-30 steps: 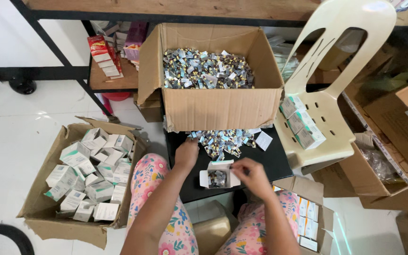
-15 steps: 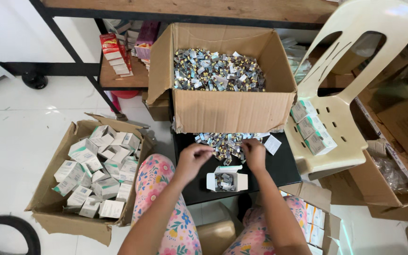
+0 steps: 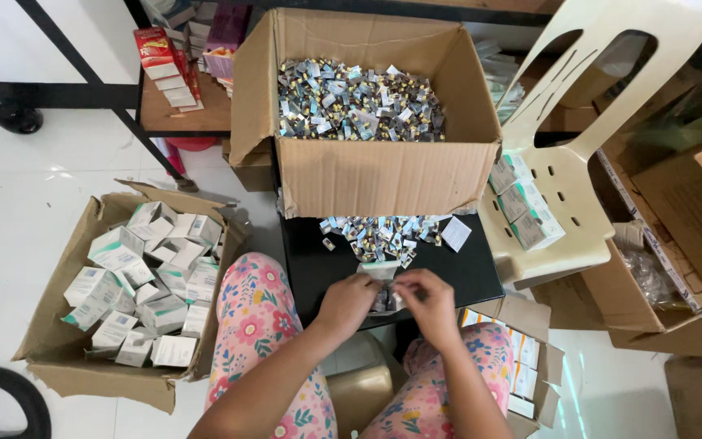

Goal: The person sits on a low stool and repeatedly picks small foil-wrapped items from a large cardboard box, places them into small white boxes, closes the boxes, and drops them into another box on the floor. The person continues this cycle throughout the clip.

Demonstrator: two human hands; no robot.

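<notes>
Both my hands meet over a small white carton (image 3: 383, 280) at the near edge of a black tabletop (image 3: 465, 272). My left hand (image 3: 344, 302) grips its left side and my right hand (image 3: 426, 299) its right side; dark little items show inside it. Just beyond lies a loose pile of small silvery sachets (image 3: 379, 232). Behind that stands a big open cardboard box (image 3: 367, 175) full of the same sachets (image 3: 359, 102).
An open cardboard box (image 3: 50, 325) of small white-and-green cartons sits on the floor at my left. A cream plastic chair (image 3: 578, 162) at the right carries a few cartons. More cardboard boxes stand at the far right, and a box of flat packs (image 3: 522, 366) by my right knee.
My hands drew back from the sachet pile to the small white carton and closed on it. The camera view shifted slightly.
</notes>
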